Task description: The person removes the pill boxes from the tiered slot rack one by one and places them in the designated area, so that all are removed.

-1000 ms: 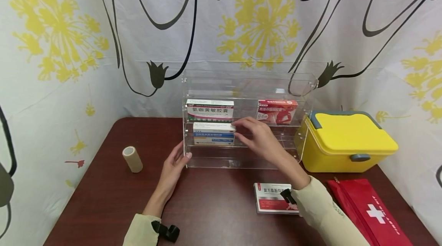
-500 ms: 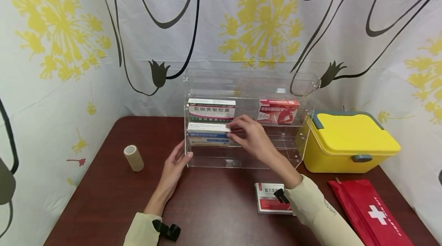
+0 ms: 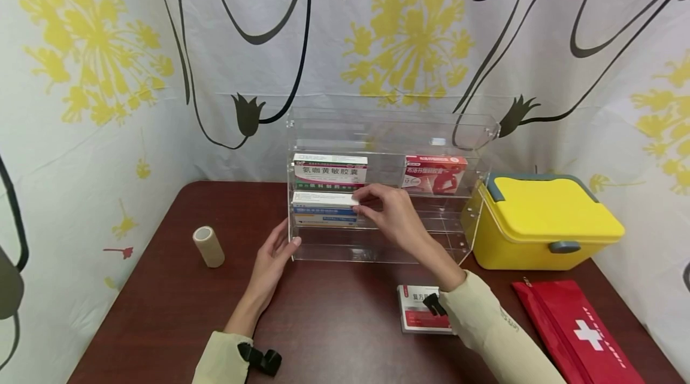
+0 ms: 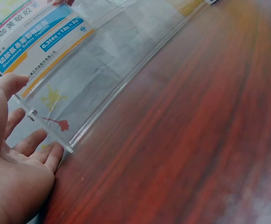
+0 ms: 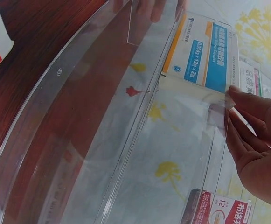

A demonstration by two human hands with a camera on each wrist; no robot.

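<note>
A clear acrylic tiered rack (image 3: 329,253) stands on the table. On its middle tier, at the left end, sits a white, blue and orange medicine box (image 3: 323,210) of glucosamine sulfate capsules. My right hand (image 3: 396,216) holds this box by its right end, thumb and fingertips at the corner in the right wrist view. With my left hand (image 3: 269,264) I grip the rack's left side panel, the thumb in front and the other fingers round the outer side in the left wrist view. Above, a white and green medicine box (image 3: 330,173) and a red medicine box (image 3: 434,175) stand on the upper tier.
A red and white medicine box (image 3: 426,315) lies flat before the rack, partly behind my right sleeve. To the right are a yellow lidded case (image 3: 528,246) and a red first-aid pouch (image 3: 571,324). A beige roll (image 3: 208,247) stands at the left.
The glucosamine box has slid left along its tier, up to the rack's left side, with my right hand moving along. My left hand has stayed on the rack.
</note>
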